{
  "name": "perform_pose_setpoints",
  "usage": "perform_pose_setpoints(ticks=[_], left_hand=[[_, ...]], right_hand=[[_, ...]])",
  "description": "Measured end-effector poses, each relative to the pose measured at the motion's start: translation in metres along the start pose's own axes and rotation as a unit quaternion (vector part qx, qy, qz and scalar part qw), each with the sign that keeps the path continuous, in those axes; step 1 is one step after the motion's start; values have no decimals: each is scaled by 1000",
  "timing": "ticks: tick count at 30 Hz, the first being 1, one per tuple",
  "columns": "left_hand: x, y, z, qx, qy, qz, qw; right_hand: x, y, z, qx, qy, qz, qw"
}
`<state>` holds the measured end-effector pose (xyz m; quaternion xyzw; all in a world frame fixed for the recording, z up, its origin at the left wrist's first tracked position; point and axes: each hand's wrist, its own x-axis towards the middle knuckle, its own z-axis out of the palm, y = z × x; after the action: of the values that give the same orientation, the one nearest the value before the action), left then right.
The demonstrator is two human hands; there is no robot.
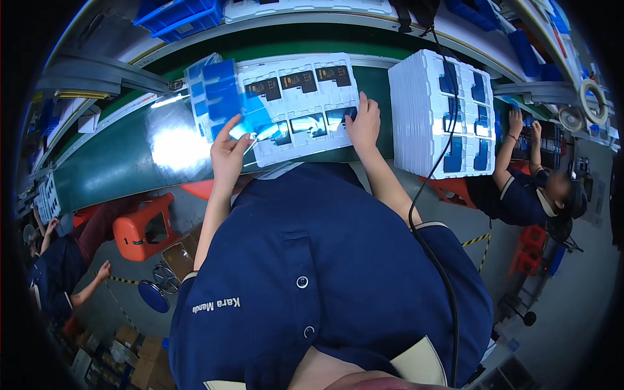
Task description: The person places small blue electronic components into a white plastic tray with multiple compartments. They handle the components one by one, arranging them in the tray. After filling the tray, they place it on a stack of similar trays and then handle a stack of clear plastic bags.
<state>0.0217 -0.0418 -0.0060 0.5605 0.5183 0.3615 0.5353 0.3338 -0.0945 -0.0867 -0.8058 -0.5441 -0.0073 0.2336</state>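
Observation:
My left hand [227, 155] is at the left end of a white moulded tray [300, 101]. Its index finger and thumb reach toward a translucent blue film [259, 118] overlapping the tray. A thin white stick [248, 145] shows by the thumb and seems held in this hand; its kind cannot be made out. My right hand [365, 127] lies at the tray's right end, fingers stretched, the thumb at a dark flat part [338, 117] in the near row. Dark parts with orange-brown marks [299, 80] fill the far row; a glossy dark part [307, 125] sits in the near middle.
Blue film sheets [221, 91] and clear glare-lit sheets [177, 138] lie left on the green bench [97, 156]. A tall stack of white trays [439, 117] stands right. A black cable [426, 188] hangs before me. Co-workers [530, 195] sit on both sides. Blue bins [179, 18] line the back.

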Motion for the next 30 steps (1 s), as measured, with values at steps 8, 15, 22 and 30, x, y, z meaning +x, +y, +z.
perform_pose_setpoints(ticks=[8,15,22,30], left_hand=[[-5,23,15,-45,-90,7,995],[5,-2,-11,-16,-108,-34,993],[18,-10,-17,-25,-35,-15,999],[34,-29,-40,111,9,-11,994]], right_hand=[[-5,-109,-18,614,-343,42,710],[2,-135,-14,581,-321,32,747],[7,-139,7,588,-333,90,732],[28,-145,37,718,-344,267,543]])
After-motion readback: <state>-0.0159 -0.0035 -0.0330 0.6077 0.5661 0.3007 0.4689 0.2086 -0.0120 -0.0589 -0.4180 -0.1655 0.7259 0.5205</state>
